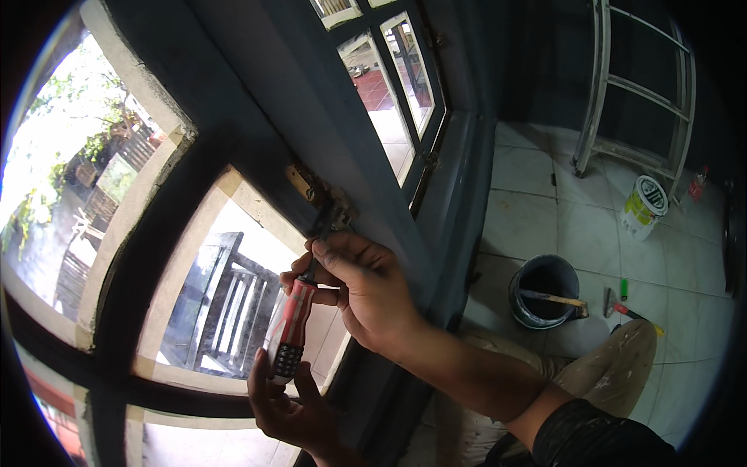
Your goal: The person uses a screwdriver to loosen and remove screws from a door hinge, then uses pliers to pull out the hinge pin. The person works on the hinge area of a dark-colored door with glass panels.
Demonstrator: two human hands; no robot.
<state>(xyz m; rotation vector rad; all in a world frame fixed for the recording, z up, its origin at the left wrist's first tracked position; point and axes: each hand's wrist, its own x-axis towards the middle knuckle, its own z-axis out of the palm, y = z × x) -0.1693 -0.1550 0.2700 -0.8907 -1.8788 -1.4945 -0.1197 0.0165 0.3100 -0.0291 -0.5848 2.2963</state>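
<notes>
A screwdriver [290,327] with a translucent red and black handle stands nearly upright against the dark window frame [257,93], its shaft running up toward a brass hinge [302,184] and the dark metal fitting [334,214] just beside it. The left hand [289,405] cups the butt of the handle from below, its grip closed loosely about the black ribbed end. The right hand [362,284] is clamped on the top of the handle and the shaft, thumb and fingers pinched together just under the fitting (the tip itself is hidden behind them).

On the pale tiled floor [529,210] to the right stands a dark round bucket [545,292], open at the top, with a wooden-handled tool lying across its inside; what else it holds cannot be told. Farther off, near the foot of a light-coloured ladder [634,86], sits a white paint pail [644,204] with a yellow and green label band and a closed white lid. A small red bottle [698,185] stands just beyond it. Between bucket and pail lie a scraper [611,300] and a small green marker-like item [623,289]. The person's paint-spattered trouser knee [615,370] shows below.
</notes>
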